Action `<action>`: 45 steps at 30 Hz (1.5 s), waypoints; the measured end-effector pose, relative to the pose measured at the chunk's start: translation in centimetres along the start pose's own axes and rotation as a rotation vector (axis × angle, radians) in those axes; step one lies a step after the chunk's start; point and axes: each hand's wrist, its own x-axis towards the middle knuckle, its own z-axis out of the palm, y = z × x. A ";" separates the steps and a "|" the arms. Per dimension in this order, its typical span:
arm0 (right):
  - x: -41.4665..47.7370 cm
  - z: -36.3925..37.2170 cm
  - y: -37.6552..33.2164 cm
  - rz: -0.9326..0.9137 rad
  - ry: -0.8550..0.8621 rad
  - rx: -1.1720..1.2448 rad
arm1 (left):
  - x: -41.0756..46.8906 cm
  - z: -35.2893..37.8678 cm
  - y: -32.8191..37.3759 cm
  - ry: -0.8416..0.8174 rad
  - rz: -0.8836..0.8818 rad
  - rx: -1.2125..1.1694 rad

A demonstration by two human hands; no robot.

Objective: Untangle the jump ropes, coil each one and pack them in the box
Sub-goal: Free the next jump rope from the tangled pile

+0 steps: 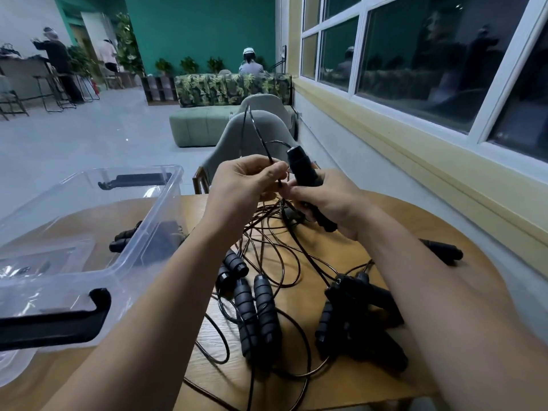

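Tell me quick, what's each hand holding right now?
Left hand: closed, pinching the thin black rope cord.
Right hand: closed, gripping a black cylindrical jump-rope handle.

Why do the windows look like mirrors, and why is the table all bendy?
Head view: the dark white-framed windows mirror the lit room, so ghostly figures show; the wide lens bends the round wooden table; the clear plastic box has pale glare; the left hand pinching a thin black rope and the right hand gripping a black jump-rope handle look slightly soft.
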 end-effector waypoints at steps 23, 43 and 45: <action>0.4 -0.4 -1.1 -0.146 0.260 0.185 | 0.0 -0.4 -5.6 -0.110 0.194 0.933; 0.2 1.5 3.5 0.220 0.329 0.430 | 0.8 -2.4 -7.6 -0.078 0.169 0.927; -0.1 2.7 4.3 0.226 0.296 0.411 | 0.8 -2.2 -7.4 -0.080 0.201 0.944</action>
